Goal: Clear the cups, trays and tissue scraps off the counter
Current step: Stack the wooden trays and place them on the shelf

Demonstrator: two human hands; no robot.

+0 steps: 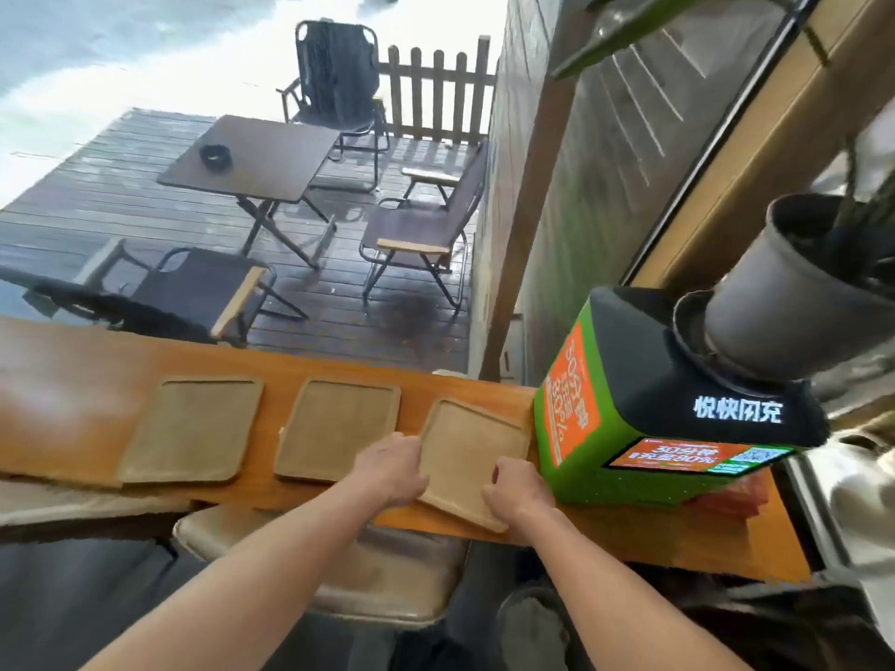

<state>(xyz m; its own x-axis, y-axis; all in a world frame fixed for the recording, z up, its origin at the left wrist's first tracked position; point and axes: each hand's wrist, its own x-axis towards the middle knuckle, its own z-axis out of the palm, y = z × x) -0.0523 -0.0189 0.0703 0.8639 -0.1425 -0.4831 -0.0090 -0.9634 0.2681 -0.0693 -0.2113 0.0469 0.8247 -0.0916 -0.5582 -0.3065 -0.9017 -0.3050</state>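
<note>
Lying flat on the counter (97, 380) are a left tray (193, 431) and a middle tray (339, 428). The left hand (392, 469) curls its fingers over the left edge of the right tray (470, 452). The right hand (516, 494) pinches its near right edge, beside a green box (629, 428).

Green box (624, 428) just beside right tray (472, 452); open counter (72, 404) leftward.

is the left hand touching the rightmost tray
Touching: the head view shows the left hand gripping the left edge of the rightmost tray.
</note>
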